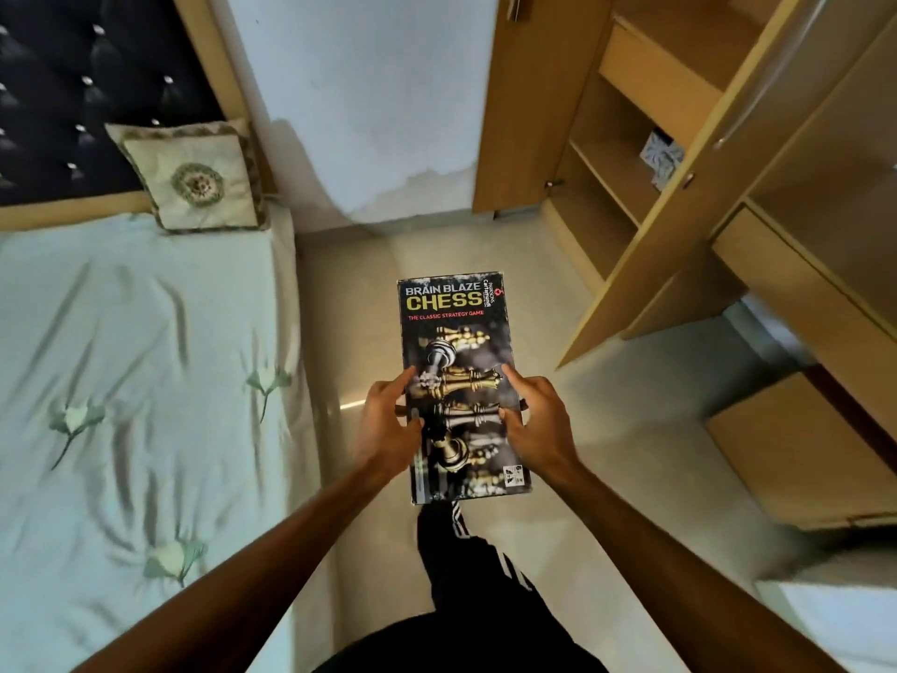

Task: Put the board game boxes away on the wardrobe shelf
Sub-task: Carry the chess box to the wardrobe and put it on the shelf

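Head view: bare floor (pixel 606 454) runs between the bed (pixel 121 381) edge and the open wardrobe (pixel 645 225) — shelves mostly free. The chess box (pixel 456 342) hangs over it, long axis pointing away, title far. Left hand (pixel 388 420) and right hand (pixel 539 425) clasp its near half — fingers closed on opposite long edges.

Both bare forearms extended forward, converging. Left hand (pixel 388 425) and right hand (pixel 536 422) curled inward, thumbs on top, fingers wrapped under, gripping opposite long edges.
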The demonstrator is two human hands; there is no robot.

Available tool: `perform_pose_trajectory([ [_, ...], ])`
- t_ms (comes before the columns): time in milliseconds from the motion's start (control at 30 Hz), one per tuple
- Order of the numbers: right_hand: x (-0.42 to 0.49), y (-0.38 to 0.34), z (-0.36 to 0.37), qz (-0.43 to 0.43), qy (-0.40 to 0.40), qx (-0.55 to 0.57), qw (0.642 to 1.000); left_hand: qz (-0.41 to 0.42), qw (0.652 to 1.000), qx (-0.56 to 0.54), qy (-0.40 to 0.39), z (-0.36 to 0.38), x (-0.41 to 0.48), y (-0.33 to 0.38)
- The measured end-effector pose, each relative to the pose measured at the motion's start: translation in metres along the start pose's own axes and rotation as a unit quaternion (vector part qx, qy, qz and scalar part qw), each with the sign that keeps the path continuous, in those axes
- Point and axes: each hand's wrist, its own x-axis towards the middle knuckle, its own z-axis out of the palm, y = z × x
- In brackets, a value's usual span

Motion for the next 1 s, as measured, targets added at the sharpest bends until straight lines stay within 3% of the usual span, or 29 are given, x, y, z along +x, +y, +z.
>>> perform_pose_trajectory([
  [533,0.451,-0.02,0.0,0.024,0.03,-0.001,0.999,0.017,0.999,-0.004,-0.031,-0.022,0.459,0.08],
  [1000,0.752,0.039,-0.08,0.151,0.195,0.039,0.968,0.127,0.968,0.035,-0.213,0.067,0.832,0.232],
])
